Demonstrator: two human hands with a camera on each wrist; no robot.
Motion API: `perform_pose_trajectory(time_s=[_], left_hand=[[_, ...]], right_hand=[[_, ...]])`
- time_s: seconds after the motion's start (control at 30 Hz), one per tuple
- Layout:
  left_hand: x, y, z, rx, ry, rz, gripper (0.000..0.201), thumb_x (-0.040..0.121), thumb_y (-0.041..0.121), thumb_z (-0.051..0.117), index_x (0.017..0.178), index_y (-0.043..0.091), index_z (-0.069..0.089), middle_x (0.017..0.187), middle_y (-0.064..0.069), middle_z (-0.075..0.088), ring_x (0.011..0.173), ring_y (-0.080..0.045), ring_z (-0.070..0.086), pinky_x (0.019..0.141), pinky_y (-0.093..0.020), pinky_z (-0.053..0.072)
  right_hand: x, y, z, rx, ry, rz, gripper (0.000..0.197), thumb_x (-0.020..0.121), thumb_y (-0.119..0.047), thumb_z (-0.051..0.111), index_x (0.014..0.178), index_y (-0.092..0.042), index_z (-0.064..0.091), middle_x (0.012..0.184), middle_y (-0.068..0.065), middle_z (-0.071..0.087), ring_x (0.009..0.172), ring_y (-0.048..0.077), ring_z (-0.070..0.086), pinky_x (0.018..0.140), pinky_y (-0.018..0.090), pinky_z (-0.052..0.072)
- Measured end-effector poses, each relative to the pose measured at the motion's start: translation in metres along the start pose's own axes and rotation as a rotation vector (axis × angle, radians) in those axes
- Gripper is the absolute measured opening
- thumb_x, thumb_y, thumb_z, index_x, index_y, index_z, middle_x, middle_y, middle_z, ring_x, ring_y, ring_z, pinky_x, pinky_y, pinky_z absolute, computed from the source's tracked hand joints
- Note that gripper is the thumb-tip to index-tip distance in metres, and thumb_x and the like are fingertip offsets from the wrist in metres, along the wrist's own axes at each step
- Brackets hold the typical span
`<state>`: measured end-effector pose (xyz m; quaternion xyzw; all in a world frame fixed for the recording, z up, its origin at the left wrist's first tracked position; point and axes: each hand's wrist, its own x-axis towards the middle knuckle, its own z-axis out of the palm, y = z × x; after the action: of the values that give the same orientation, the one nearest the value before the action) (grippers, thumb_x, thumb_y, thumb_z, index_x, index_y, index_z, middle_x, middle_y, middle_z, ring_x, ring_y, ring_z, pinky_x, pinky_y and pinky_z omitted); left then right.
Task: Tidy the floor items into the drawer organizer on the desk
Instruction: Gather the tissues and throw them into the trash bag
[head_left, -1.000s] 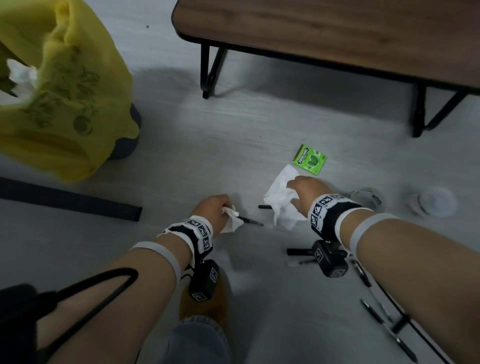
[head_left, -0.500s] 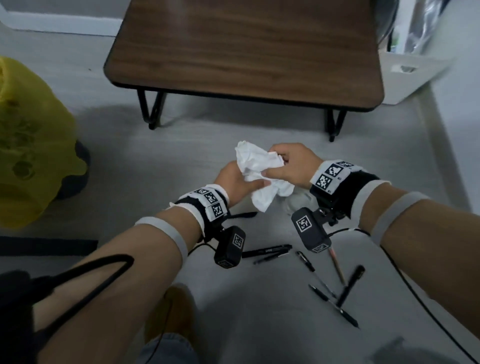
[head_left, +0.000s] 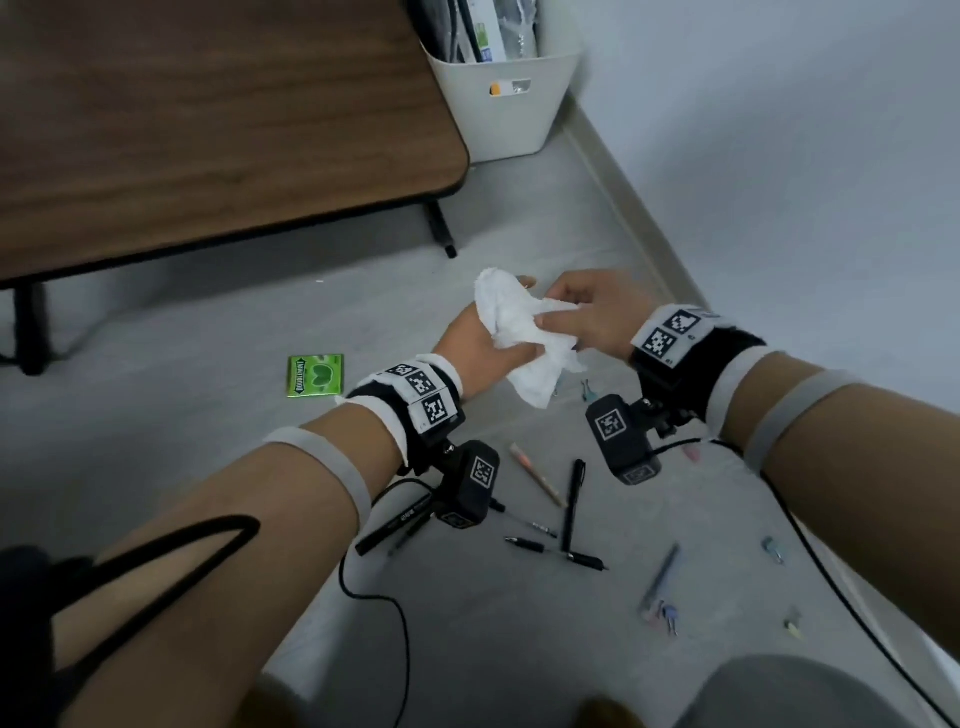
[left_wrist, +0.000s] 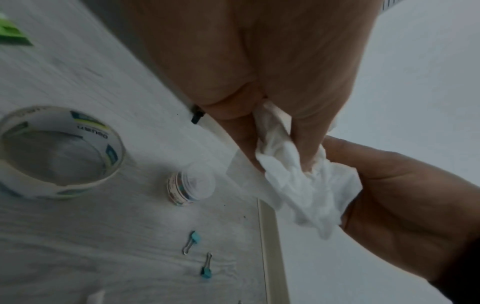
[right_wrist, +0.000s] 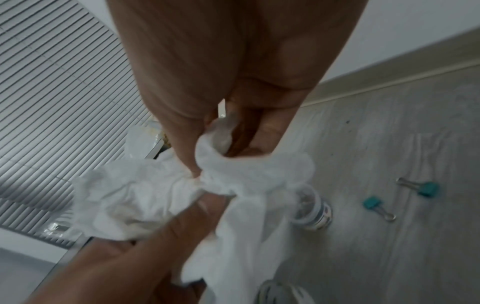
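Observation:
A crumpled white tissue (head_left: 522, 332) hangs above the floor between both hands. My left hand (head_left: 485, 345) cups it from below, its fingers (left_wrist: 303, 144) pinching a fold. My right hand (head_left: 579, 317) pinches the tissue (right_wrist: 233, 179) from the right with thumb and fingers. On the floor beneath lie several pens (head_left: 573, 504), a pencil (head_left: 537, 474), a green gum pack (head_left: 316, 375), teal binder clips (left_wrist: 192, 241), a tape roll (left_wrist: 15, 179) and a small clear jar (left_wrist: 191, 186). No drawer organizer shows in any view.
The brown desk (head_left: 208, 130) stands at upper left on black legs (head_left: 441, 228). A white bin (head_left: 514, 104) full of items sits in the corner beside it. The wall and its baseboard (head_left: 639, 228) run along the right. A black cable (head_left: 384, 597) trails on the floor.
Both hands came up off the floor and met on the tissue, which is now bunched tighter between them. The head view swung right, bringing the bin and wall into sight.

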<state>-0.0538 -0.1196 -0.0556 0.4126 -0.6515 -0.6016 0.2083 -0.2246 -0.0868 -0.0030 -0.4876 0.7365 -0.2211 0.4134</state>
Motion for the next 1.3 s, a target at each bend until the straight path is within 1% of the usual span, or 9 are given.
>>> perform_pose_trajectory(time_s=[0.17, 0.3, 0.5, 0.73, 0.9, 1.0, 1.13, 1.2, 1.3], left_hand=[[-0.040, 0.002, -0.075, 0.091, 0.247, -0.075, 0.022, 0.085, 0.019, 0.069, 0.106, 0.015, 0.063, 0.099, -0.002, 0.072, 0.093, -0.018, 0.070, 0.080, -0.036, 0.058], [-0.106, -0.003, -0.185, 0.075, 0.692, -0.172, 0.028, 0.087, 0.021, 0.071, 0.114, 0.016, 0.067, 0.090, 0.010, 0.070, 0.084, -0.002, 0.067, 0.063, -0.006, 0.045], [-0.245, -0.007, -0.347, 0.339, 1.250, -0.363, 0.032, 0.091, 0.009, 0.058, 0.122, 0.007, 0.062, 0.114, -0.014, 0.069, 0.101, -0.028, 0.065, 0.084, -0.030, 0.048], [-0.388, -0.020, -0.449, 0.480, 1.777, -0.428, 0.024, 0.089, 0.001, 0.059, 0.111, -0.006, 0.062, 0.114, -0.023, 0.063, 0.106, -0.034, 0.062, 0.085, -0.028, 0.043], [-0.422, -0.045, -0.483, 0.520, 1.470, -0.788, 0.102, 0.077, 0.045, 0.076, 0.156, 0.019, 0.018, 0.159, -0.014, 0.029, 0.144, -0.034, 0.032, 0.115, -0.047, 0.032], [-0.415, -0.052, -0.470, 0.445, 1.327, -0.965, 0.124, 0.064, 0.070, 0.072, 0.155, 0.039, -0.007, 0.166, -0.007, -0.001, 0.151, -0.039, 0.008, 0.115, -0.066, 0.018], [-0.368, -0.046, -0.424, 0.593, 1.423, -0.806, 0.091, 0.074, 0.055, 0.074, 0.149, 0.027, 0.031, 0.158, -0.012, 0.024, 0.145, -0.034, 0.027, 0.114, -0.055, 0.026], [-0.338, -0.050, -0.396, 0.701, 1.521, -0.493, 0.059, 0.072, 0.038, 0.078, 0.121, 0.013, 0.056, 0.127, -0.014, 0.050, 0.114, -0.032, 0.052, 0.095, -0.042, 0.045], [-0.280, -0.052, -0.348, 0.573, 1.345, -0.253, 0.026, 0.075, 0.030, 0.074, 0.089, 0.012, 0.062, 0.094, -0.006, 0.058, 0.082, -0.021, 0.056, 0.073, -0.028, 0.042]], right_hand=[[0.014, -0.050, 0.064, 0.026, -0.004, -0.109, 0.038, 0.077, -0.036, 0.080, 0.093, -0.007, 0.061, 0.081, 0.008, 0.069, 0.068, 0.021, 0.067, 0.056, 0.022, 0.056], [0.020, -0.124, 0.146, 0.148, -0.196, -0.244, 0.039, 0.079, -0.044, 0.077, 0.094, -0.013, 0.058, 0.073, 0.005, 0.063, 0.057, 0.007, 0.054, 0.054, 0.022, 0.041], [-0.002, -0.229, 0.260, 0.058, -0.540, -0.395, 0.031, 0.090, -0.046, 0.064, 0.083, -0.015, 0.065, 0.061, -0.020, 0.066, 0.054, -0.008, 0.059, 0.056, 0.018, 0.037], [-0.037, -0.304, 0.367, 0.015, -0.770, -0.503, 0.031, 0.095, -0.034, 0.060, 0.087, -0.005, 0.067, 0.039, -0.022, 0.051, 0.038, -0.008, 0.048, 0.044, 0.010, 0.032], [-0.035, -0.314, 0.412, 0.028, -0.792, -0.478, 0.032, 0.094, -0.035, 0.060, 0.091, -0.004, 0.069, 0.046, -0.010, 0.047, 0.044, 0.008, 0.044, 0.051, 0.026, 0.032], [-0.028, -0.303, 0.420, 0.037, -0.764, -0.353, 0.033, 0.096, -0.030, 0.057, 0.099, 0.002, 0.065, 0.056, 0.001, 0.040, 0.048, 0.017, 0.036, 0.047, 0.026, 0.029], [-0.012, -0.271, 0.398, -0.002, -0.696, -0.273, 0.033, 0.093, -0.033, 0.059, 0.097, -0.001, 0.066, 0.057, 0.001, 0.041, 0.048, 0.017, 0.038, 0.048, 0.027, 0.033], [-0.001, -0.253, 0.376, -0.026, -0.642, -0.245, 0.029, 0.092, -0.034, 0.060, 0.092, -0.007, 0.068, 0.058, 0.000, 0.043, 0.049, 0.018, 0.039, 0.049, 0.028, 0.034], [0.019, -0.217, 0.329, -0.056, -0.534, -0.202, 0.022, 0.091, -0.033, 0.063, 0.082, -0.014, 0.068, 0.059, 0.003, 0.047, 0.048, 0.020, 0.042, 0.049, 0.027, 0.037]])
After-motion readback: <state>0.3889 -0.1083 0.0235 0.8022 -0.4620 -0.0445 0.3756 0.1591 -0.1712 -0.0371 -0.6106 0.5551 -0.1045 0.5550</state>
